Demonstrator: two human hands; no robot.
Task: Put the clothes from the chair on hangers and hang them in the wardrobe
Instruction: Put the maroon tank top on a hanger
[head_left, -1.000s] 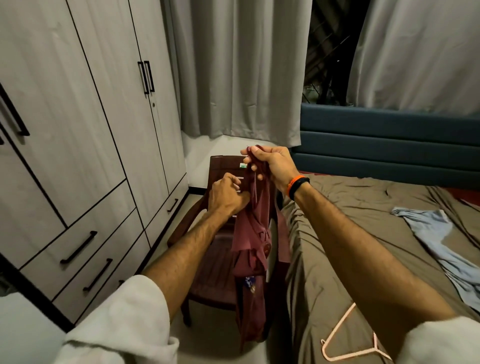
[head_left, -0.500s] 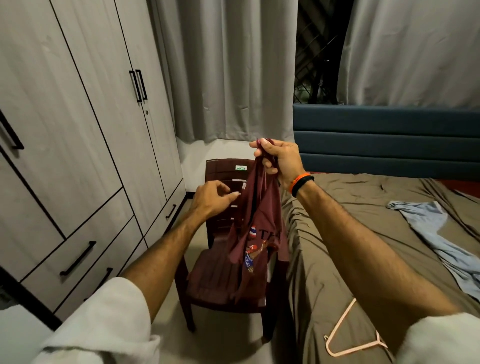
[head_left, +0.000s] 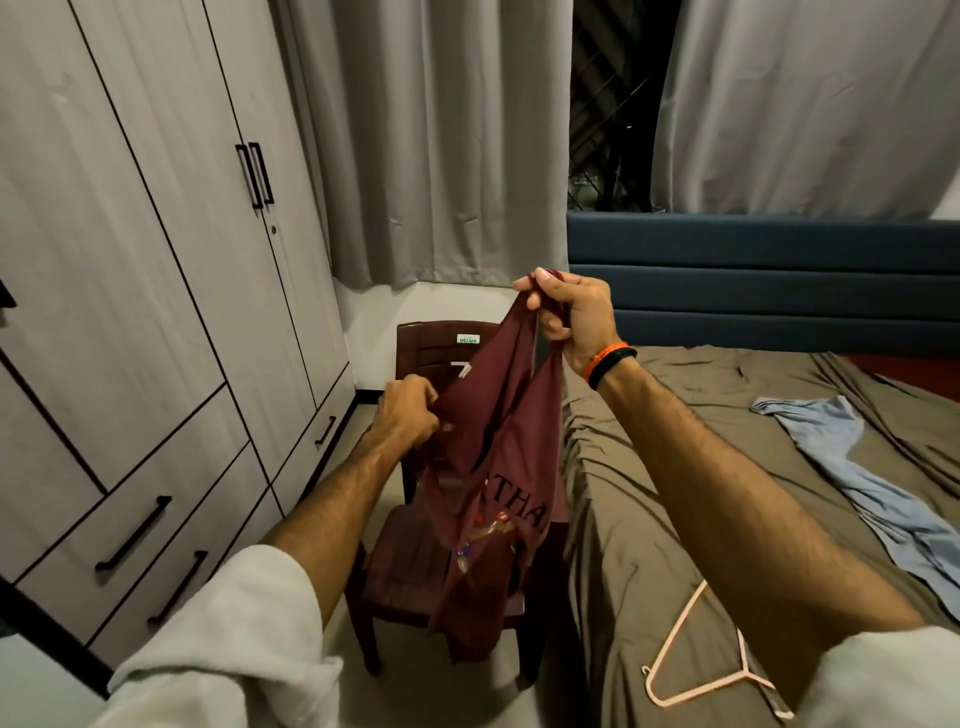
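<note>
The wardrobe (head_left: 156, 291) fills the left side of the view, and all its doors and drawers that I can see are closed, so no garment can be seen hanging in it; what is already inside I cannot tell. The bed (head_left: 675, 493) takes the right side, covered with a brown sheet. On this sheet, well apart from the hands, lies a light blue garment (head_left: 852, 467), spread loosely and with no hanger in it. I judge that it also waits for its turn, though I cannot tell if it came from the chair.

The dark plastic chair (head_left: 410, 566) stands between the wardrobe and the bed. Its seat looks bare where it shows, but the hanging shirt hides a part of it.

The maroon shirt (head_left: 493, 467) hangs in the air in front of the chair, with printed letters on its lower part. The right hand (head_left: 571, 317) is closed on its top edge and holds it up. The left hand (head_left: 410, 410) is lower and pinches the cloth at the side, so both hands are clamped on the same shirt.

A pink hanger (head_left: 691, 670) lies on the near edge of the bed, touching nothing but the sheet.

To my judgement the task is in its early part: the shirt is lifted, but it is not yet on the hanger, and the wardrobe must be opened as well.
</note>
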